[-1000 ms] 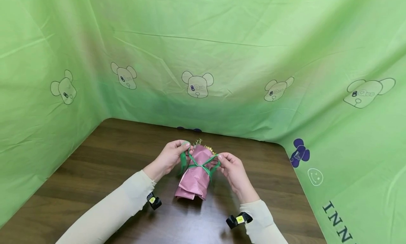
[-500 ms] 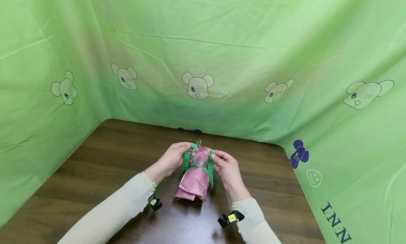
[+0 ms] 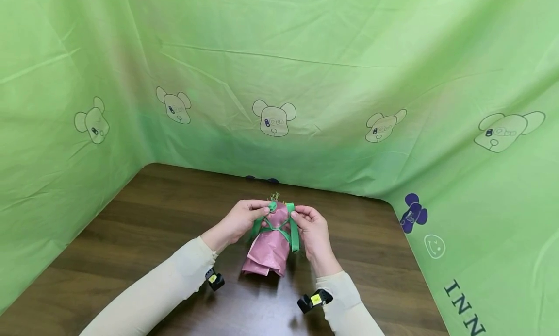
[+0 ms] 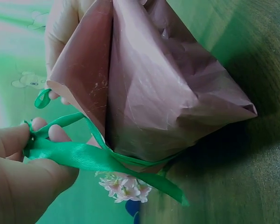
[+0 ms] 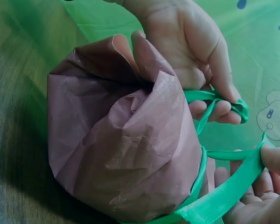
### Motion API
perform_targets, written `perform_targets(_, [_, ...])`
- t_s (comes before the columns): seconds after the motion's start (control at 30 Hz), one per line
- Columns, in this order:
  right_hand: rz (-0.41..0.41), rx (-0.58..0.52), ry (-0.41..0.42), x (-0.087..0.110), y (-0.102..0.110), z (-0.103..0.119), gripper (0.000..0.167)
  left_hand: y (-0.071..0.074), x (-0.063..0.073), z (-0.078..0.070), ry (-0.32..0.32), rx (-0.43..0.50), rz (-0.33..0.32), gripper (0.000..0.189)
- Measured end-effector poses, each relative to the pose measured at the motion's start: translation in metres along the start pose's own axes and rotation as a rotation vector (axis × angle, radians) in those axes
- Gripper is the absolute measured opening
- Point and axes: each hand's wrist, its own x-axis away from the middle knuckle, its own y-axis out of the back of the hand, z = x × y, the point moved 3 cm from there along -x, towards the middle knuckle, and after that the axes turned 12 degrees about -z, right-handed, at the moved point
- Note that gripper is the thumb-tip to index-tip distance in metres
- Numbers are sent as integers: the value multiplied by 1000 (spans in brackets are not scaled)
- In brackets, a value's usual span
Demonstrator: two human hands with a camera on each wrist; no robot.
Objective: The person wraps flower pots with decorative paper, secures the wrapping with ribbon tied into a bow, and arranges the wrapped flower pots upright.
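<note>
A bouquet wrapped in pink paper lies on the table, its flower end pointing away from me. Green ribbon crosses the middle of the wrap and runs up to both hands. Between thumb and fingers my left hand pinches a folded part of the ribbon at the bouquet's upper left. On the upper right, my right hand pinches the other length, whose tail hangs down beside the paper. Pale pink flowers show under the ribbon in the left wrist view. The far side of the wrap is hidden.
The brown wooden table extends around the bouquet. Green cloth with printed bear heads stands at the back and both sides. Black wrist cameras hang below both sleeves.
My right hand has moved left and slightly inward, its ribbon loop now drawn up with a tail hanging. My left hand has shifted slightly right, and the two hands are closer together.
</note>
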Motion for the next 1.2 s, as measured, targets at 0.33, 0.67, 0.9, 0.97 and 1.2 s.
perform_targets(0.33, [-34, 186, 134, -1, 4, 2, 26, 2, -4, 9, -45, -25, 11, 19])
perform_targets(0.67, [32, 227, 222, 3, -3, -1, 17, -7, -3, 11, -35, -16, 88, 20])
perform_targets(0.9, [179, 281, 244, 11, -6, 2, 23, -14, -7, 15, 18, 35, 100, 35])
perform_targets(0.97, [205, 294, 252, 12, -6, 3, 24, -14, -7, 15, 4, 30, 92, 34])
perform_targets(1.2, [106, 402, 285, 10, -7, 5, 16, -17, -6, 14, -78, -15, 86, 16])
